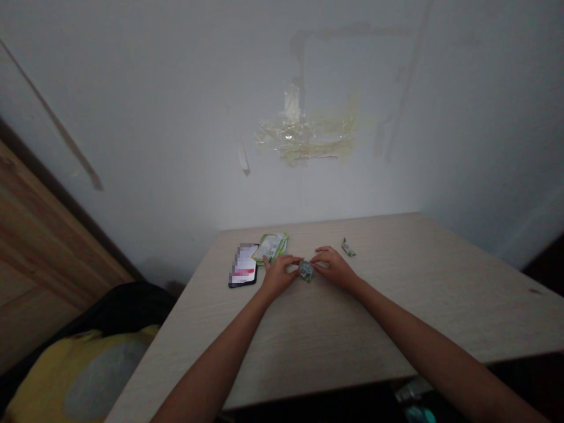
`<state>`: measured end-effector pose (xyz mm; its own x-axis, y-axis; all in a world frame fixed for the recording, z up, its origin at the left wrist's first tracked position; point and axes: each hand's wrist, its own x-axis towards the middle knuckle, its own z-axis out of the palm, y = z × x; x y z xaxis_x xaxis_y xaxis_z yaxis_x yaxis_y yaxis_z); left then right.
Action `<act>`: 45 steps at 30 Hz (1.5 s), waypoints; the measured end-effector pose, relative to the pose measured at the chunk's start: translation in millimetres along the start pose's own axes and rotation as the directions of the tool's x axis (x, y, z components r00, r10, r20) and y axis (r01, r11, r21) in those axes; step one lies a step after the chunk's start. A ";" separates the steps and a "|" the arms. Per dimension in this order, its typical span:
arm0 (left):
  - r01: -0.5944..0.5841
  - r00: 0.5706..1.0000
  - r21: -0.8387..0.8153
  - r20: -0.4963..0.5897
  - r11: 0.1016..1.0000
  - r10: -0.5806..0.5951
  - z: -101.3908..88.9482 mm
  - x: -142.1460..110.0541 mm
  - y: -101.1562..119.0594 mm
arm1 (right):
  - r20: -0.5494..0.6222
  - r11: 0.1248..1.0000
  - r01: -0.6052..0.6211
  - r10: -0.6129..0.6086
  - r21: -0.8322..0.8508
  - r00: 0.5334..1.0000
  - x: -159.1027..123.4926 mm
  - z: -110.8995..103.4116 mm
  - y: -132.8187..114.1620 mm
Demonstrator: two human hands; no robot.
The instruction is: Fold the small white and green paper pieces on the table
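Note:
Between my two hands, just above or on the table, is a small silver-and-green foil packet [305,271]. My left hand [281,273] pinches its left edge with thumb and fingers. From the other side, my right hand [333,268] has its fingertips closed at the packet's upper right edge. What the packet holds is hidden. Just beyond my left hand lies a green and white plastic pouch [272,246]. A small crumpled green and white wrapper piece [348,247] rests beyond my right hand.
A smartphone [244,267] with a lit screen lies left of the pouch. The pale wooden table [396,252] meets a wall with peeling tape [304,138]. To the left are a yellow and grey plush item [88,373] and a wooden panel [48,235].

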<state>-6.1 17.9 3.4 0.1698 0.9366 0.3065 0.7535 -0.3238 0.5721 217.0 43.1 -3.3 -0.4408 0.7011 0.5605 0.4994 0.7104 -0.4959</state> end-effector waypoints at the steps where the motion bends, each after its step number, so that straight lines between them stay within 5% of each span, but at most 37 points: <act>1: -0.001 1.000 0.002 0.005 1.000 0.001 0.0 -0.1 -0.4 | 0.006 1.000 -0.011 0.011 0.004 1.000 -0.2 -0.7 -0.1; 12: -0.048 0.999 0.025 0.011 0.999 0.048 -2.3 0.7 -3.1 | 0.043 1.000 -0.028 0.028 -0.005 0.999 -1.7 -0.1 8.0; 27: -0.128 0.990 0.096 0.077 0.987 0.121 -5.8 3.4 -14.8 | 0.149 0.978 0.168 -0.148 -0.125 0.978 -1.1 -9.3 13.1; 45: -0.161 0.973 0.248 0.204 0.955 0.111 -20.7 -0.7 -3.5 | 0.242 0.897 0.355 -0.295 -0.264 0.924 -0.4 -13.6 -2.1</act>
<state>-22.0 15.6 16.9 0.3786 0.9022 0.2067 0.8497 -0.4273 0.3088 226.3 40.5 6.6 -0.7353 0.4533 0.5038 0.4883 0.8699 -0.0700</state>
